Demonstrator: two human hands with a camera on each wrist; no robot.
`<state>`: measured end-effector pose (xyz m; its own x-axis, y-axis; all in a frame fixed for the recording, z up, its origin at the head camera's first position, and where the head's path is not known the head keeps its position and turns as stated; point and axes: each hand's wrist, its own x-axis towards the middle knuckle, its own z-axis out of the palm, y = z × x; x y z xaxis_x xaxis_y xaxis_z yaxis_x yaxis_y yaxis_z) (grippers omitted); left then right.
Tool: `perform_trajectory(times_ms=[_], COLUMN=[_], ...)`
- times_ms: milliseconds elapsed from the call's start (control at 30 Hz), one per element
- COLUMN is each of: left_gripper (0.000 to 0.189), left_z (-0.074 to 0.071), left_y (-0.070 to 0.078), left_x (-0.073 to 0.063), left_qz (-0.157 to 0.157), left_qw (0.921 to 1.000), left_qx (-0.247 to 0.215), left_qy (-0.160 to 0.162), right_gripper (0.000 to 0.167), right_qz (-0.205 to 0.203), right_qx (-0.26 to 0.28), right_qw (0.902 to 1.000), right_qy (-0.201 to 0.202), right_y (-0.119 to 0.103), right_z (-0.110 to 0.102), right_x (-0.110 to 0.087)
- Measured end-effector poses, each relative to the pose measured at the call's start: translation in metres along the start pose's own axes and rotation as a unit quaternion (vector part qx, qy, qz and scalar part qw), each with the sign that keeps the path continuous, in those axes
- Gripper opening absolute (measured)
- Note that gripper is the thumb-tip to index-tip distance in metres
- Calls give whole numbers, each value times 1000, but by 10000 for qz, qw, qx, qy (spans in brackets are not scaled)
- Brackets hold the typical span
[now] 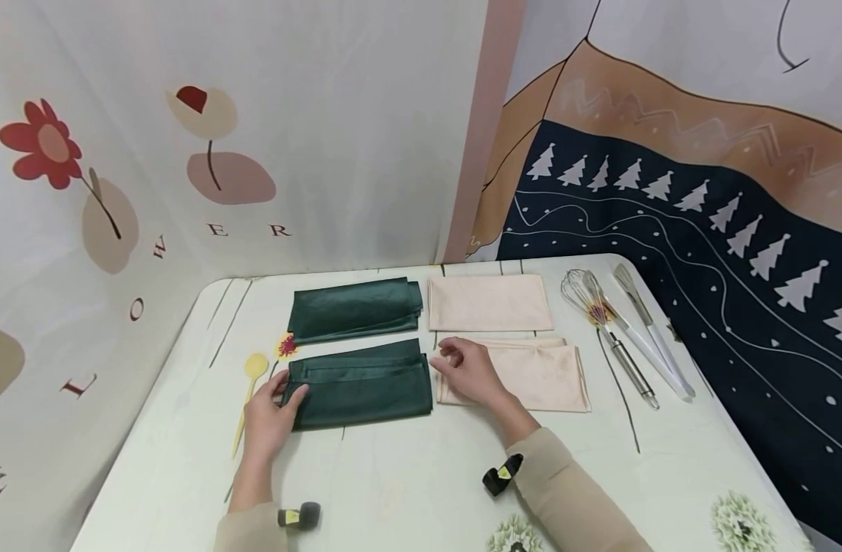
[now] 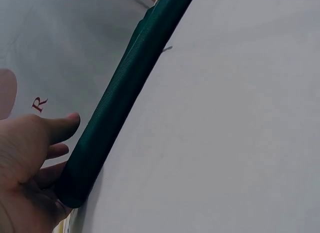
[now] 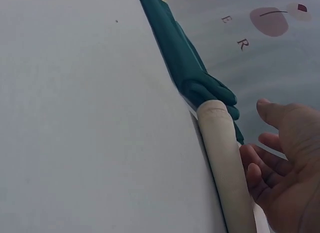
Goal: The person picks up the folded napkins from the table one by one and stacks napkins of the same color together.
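At the left end of the near folded dark green cloth (image 1: 362, 391) is my left hand (image 1: 269, 414). Its fingers touch the cloth's end, and the thumb stands over the top in the left wrist view. My right hand (image 1: 472, 372), fingers loosely bent and holding nothing, is over the left part of the near folded pale pink cloth (image 1: 538, 376). In the right wrist view the pink cloth's rounded fold (image 3: 225, 163) lies beside those fingers, close to the layered end of the green cloth (image 3: 200, 85).
Behind lie another folded green cloth (image 1: 352, 309) and another folded pink cloth (image 1: 490, 303). A yellow spoon (image 1: 248, 391) lies left of my left hand. At the right are a whisk (image 1: 617, 349) and two metal-and-white utensils, including tongs (image 1: 652, 330). Printed curtains (image 1: 366, 138) stand around the table.
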<state>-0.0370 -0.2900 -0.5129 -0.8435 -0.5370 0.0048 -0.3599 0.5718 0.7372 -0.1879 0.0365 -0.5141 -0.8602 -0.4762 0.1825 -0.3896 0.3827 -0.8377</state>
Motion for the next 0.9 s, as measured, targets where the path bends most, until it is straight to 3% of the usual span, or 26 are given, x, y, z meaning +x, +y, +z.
perform_trajectory(times_ms=[333, 500, 700, 900], left_gripper=[44, 31, 26, 28], left_z=[3, 3, 2, 8], left_y=[-4, -4, 0, 4], left_x=[3, 4, 9, 22], left_qz=[-81, -130, -291, -188], left_qw=[9992, 9975, 9924, 9859], left_qx=[-86, -142, -338, -415], left_qy=[390, 685, 1150, 1611], right_gripper=[16, 17, 10, 10], right_qz=[-87, -262, -39, 100], right_qx=[-308, -357, -183, -313], right_qw=[9968, 9955, 9981, 9994], right_qy=[-735, -834, -589, 77], right_y=[-4, -4, -12, -13], right_z=[16, 20, 19, 26], right_x=[7, 9, 18, 35])
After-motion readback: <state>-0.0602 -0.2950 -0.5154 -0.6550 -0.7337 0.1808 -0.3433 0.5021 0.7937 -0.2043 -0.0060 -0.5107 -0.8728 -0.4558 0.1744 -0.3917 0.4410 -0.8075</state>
